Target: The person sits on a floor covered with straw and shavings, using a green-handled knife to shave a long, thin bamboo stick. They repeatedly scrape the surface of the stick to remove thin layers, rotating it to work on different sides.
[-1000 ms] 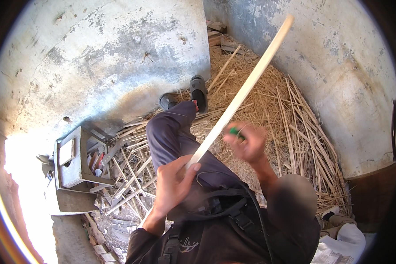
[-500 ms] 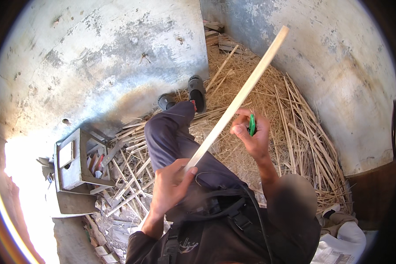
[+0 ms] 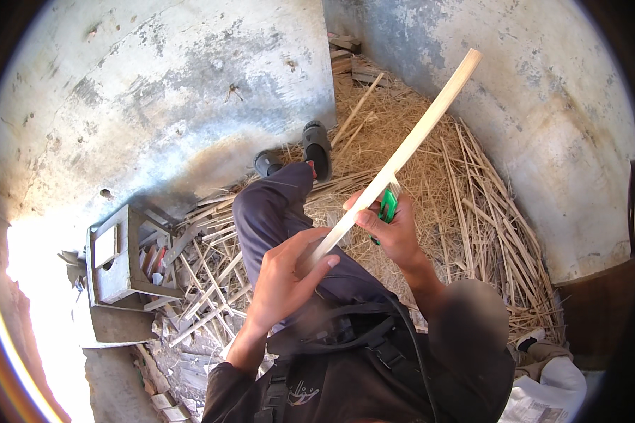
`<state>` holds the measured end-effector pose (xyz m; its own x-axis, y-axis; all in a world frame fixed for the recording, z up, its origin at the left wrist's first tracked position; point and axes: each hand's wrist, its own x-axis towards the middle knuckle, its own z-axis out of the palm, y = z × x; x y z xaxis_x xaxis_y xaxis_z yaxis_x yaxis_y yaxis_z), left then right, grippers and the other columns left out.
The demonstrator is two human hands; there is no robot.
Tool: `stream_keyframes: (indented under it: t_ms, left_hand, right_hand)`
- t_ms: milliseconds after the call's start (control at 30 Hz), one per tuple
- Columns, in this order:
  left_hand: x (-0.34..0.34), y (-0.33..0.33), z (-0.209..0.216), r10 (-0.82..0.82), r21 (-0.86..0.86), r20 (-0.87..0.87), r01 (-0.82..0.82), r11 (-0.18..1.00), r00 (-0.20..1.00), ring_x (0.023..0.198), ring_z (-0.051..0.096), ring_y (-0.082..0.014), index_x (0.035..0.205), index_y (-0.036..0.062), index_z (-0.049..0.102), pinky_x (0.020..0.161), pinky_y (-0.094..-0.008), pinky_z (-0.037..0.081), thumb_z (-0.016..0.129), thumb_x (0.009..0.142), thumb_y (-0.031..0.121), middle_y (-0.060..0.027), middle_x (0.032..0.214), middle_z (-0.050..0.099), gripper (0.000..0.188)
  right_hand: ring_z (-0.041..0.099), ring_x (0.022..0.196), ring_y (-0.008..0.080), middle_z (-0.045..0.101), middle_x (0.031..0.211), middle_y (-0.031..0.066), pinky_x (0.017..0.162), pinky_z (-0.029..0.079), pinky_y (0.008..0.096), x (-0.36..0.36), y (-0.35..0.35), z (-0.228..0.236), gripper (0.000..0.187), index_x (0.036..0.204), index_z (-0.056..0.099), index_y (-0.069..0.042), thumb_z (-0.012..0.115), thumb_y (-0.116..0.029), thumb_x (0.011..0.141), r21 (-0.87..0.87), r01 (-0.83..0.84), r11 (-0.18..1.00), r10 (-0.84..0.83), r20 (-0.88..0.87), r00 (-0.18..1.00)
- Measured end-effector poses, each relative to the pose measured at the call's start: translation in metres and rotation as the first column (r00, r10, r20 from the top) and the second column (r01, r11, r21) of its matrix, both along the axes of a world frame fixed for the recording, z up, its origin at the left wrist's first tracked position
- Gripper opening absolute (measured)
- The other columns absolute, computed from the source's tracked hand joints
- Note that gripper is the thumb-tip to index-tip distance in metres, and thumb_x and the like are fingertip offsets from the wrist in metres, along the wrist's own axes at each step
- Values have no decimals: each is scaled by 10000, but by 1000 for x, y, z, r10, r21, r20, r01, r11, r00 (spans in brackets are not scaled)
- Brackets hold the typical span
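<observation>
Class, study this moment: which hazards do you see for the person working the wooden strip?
1. The right hand holds a green-handled tool against the long wooden strip; a slip might reach the left hand gripping the lower end.
2. Loose slats and shavings around the feet might cause tripping.

Green tool (image 3: 387, 206) mostly hidden in right hand (image 3: 395, 229); blade cannot be told

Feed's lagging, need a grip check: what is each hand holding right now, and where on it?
The left hand grips the long pale strip at its near end. The right hand holds a green-handled tool by the handle, pressed against the strip at mid-length.
</observation>
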<state>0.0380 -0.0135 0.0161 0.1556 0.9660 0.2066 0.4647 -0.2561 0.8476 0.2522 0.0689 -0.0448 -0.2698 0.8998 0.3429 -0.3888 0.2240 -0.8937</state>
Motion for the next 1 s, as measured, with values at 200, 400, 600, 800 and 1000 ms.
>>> stream_keyframes:
  t_ms: [200,400,600,800,1000]
  left_hand:
    - [0,4,-16,24,34,76,-27,999,997,656,586,-154,1290,-13,767,629,-325,461,787,1007,88,-114,808,673,301]
    - [-4,4,-16,42,68,104,-49,996,994,628,481,-146,1312,-16,759,600,-328,395,767,1014,64,-84,741,567,309]
    - [-2,2,-9,36,44,99,-41,998,994,645,490,-146,1333,4,759,613,-327,400,746,1026,54,-84,732,556,311]
    - [-1,-2,-9,43,56,97,-48,997,994,643,479,-140,1355,12,755,604,-324,399,736,1030,46,-79,728,548,327]
    - [0,-2,-13,47,89,96,-55,995,994,633,472,-140,1349,-5,755,592,-323,395,741,1026,43,-74,725,541,326]
  right_hand:
    - [713,849,112,764,955,66,776,573,330,6,4,-5,317,1161,739,35,810,-234,1008,242,86,967,-126,155,980]
    - [696,691,200,704,877,62,643,543,357,8,-4,-1,345,1081,730,-27,809,-353,996,564,89,821,-397,450,800]
    - [753,686,244,778,901,79,597,564,337,5,-6,5,344,1032,761,-68,830,-400,972,688,138,713,-539,411,735]
    - [766,665,226,787,842,65,577,570,337,7,-6,12,329,1027,784,-83,840,-400,961,721,136,680,-579,413,703]
    - [756,648,224,782,826,62,563,559,339,9,-3,10,329,995,788,-80,829,-406,972,740,208,639,-639,361,679]
